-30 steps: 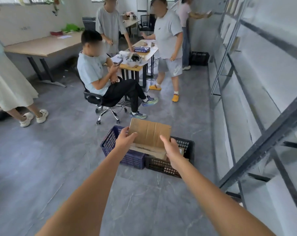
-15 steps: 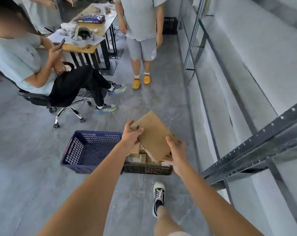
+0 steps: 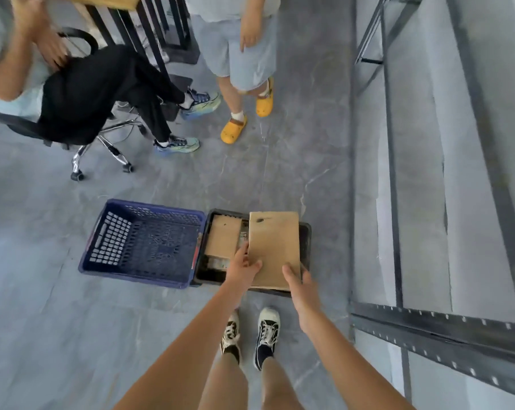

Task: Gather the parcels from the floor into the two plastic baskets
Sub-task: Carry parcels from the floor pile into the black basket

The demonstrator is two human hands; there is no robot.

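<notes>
While both hands (left hand, right hand) grip cardboard parcel, it overhangs black basket rim.

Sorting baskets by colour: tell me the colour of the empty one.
Blue; the empty basket shows best in the head view, left of the black basket.

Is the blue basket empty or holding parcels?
Empty. The blue basket shows only its bare perforated floor and walls. The parcels lie in the black basket beside it.
</notes>
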